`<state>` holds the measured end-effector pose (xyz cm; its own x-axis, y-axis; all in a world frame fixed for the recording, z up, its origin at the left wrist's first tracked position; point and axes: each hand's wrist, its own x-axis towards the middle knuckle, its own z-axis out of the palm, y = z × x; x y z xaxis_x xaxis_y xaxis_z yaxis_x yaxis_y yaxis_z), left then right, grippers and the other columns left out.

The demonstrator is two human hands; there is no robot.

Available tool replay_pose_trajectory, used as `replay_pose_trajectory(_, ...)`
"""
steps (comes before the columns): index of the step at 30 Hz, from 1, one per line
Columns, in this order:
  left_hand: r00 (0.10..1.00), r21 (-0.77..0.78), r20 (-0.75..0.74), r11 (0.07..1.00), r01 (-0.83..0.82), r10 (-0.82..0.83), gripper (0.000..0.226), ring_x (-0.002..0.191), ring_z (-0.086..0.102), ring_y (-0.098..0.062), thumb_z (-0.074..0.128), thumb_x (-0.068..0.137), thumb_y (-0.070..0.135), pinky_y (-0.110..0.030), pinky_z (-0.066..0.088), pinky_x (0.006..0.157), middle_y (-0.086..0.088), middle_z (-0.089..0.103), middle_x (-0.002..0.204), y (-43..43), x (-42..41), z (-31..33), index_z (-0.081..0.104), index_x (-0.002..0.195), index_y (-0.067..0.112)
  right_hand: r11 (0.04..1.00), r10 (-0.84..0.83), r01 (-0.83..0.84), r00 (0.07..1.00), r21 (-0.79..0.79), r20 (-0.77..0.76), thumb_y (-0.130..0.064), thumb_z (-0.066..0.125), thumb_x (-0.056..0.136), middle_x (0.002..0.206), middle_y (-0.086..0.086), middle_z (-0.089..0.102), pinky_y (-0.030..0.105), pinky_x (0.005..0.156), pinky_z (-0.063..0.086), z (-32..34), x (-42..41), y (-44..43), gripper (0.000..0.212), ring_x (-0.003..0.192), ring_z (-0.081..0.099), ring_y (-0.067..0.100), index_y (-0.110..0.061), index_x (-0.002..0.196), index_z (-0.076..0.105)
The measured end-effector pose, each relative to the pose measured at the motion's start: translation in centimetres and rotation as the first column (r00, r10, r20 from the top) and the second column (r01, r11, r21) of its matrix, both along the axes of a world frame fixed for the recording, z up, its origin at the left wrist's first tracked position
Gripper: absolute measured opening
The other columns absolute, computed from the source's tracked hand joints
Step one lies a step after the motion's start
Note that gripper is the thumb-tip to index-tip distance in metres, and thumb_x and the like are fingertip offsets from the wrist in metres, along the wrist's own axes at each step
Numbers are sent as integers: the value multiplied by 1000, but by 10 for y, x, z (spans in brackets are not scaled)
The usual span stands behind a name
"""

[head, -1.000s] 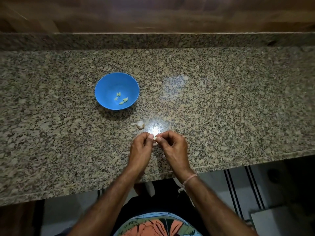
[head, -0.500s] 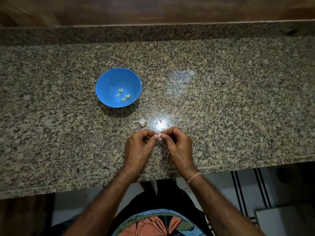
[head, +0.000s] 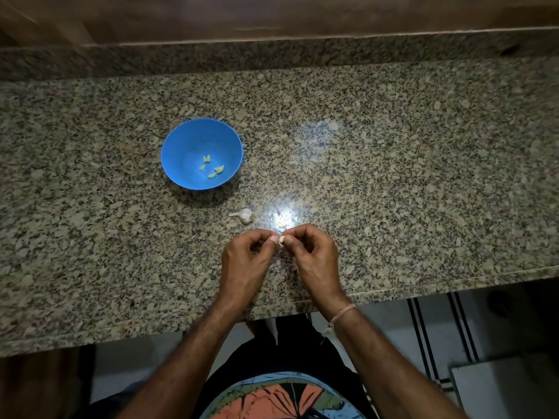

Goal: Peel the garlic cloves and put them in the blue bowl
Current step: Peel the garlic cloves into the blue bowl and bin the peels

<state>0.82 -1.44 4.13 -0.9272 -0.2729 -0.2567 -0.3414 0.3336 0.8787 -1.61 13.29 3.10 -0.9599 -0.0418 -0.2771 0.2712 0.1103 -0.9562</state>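
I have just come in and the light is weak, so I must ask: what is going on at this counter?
A person is peeling garlic. The left hand and the right hand together pinch one small garlic clove at their fingertips, above the front part of the granite counter. A piece of garlic bulb lies just beyond the hands. Farther back and to the left stands the blue bowl, with a few peeled cloves already inside.
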Motion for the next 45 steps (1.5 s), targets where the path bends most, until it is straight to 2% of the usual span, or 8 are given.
replay_pose_trajectory(7, 1000, -152, 20, 988, 22, -19, 15, 81, 70, 0, 76, 94, 40, -31, 62, 72, 14, 76, 86, 0, 2, 0, 80, 100, 27, 995, -52, 54, 998, -82, 30, -11, 77, 92, 101, 2, 75, 43, 89, 64, 3, 6, 1, 12, 98, 73, 20, -17, 101, 73)
replay_pose_trajectory(11, 999, -231, 26, 972, 50, -45, 18, 78, 68, 0, 73, 94, 44, -27, 58, 67, 14, 75, 84, 3, 1, 3, 80, 100, 28, 991, -57, 63, 997, -122, 47, -9, 76, 94, 101, 6, 76, 45, 92, 63, 2, 6, 2, 8, 99, 74, 23, -10, 101, 74)
replay_pose_trajectory(18, 998, -207, 57, 977, 46, -35, 18, 71, 67, 0, 71, 95, 45, -21, 47, 59, 13, 73, 77, 0, 1, 3, 78, 94, 29, 985, 38, -26, 997, -170, 68, -8, 77, 93, 111, 8, 78, 46, 97, 61, -1, 6, 8, 22, 110, 74, 23, -4, 114, 76)
replay_pose_trajectory(25, 997, -156, 64, 986, 63, -54, 12, 73, 68, -2, 73, 92, 42, -30, 56, 65, 14, 74, 78, -7, 1, -2, 78, 92, 31, 991, 113, -111, 993, -69, 24, -9, 78, 92, 111, 3, 79, 43, 94, 62, -4, 3, 11, 22, 107, 75, 18, -7, 115, 77)
replay_pose_trajectory(30, 995, -182, 75, 980, 75, -62, 10, 71, 66, -1, 72, 93, 39, -24, 48, 62, 14, 72, 75, -7, -1, -2, 77, 91, 31, 990, 129, -127, 991, -60, 35, -8, 75, 95, 109, 2, 78, 43, 95, 62, -5, 1, 11, 21, 106, 74, 19, -10, 115, 77)
replay_pose_trajectory(34, 994, -153, 91, 986, 73, -60, 13, 73, 69, -1, 73, 92, 42, -29, 58, 68, 15, 74, 78, -5, -3, -2, 78, 94, 30, 992, 118, -115, 992, -52, 47, -11, 76, 95, 106, 3, 77, 45, 94, 62, -7, 0, 11, 20, 104, 73, 25, -16, 114, 77)
replay_pose_trajectory(39, 993, -173, 103, 982, 76, -59, 16, 74, 69, 1, 75, 90, 45, -32, 61, 69, 17, 74, 78, -7, -5, -1, 79, 95, 31, 988, 143, -143, 990, 50, -6, -10, 75, 96, 105, -3, 78, 37, 91, 63, -7, -1, 10, 18, 100, 74, 13, -12, 113, 77)
replay_pose_trajectory(45, 992, -176, 102, 980, 94, -77, 15, 74, 70, -1, 76, 90, 43, -37, 62, 70, 16, 75, 78, -10, -8, -1, 81, 97, 30, 987, 137, -135, 990, 92, -25, -10, 76, 95, 106, -3, 78, 40, 91, 63, -11, -3, 8, 17, 102, 74, 12, -12, 112, 78)
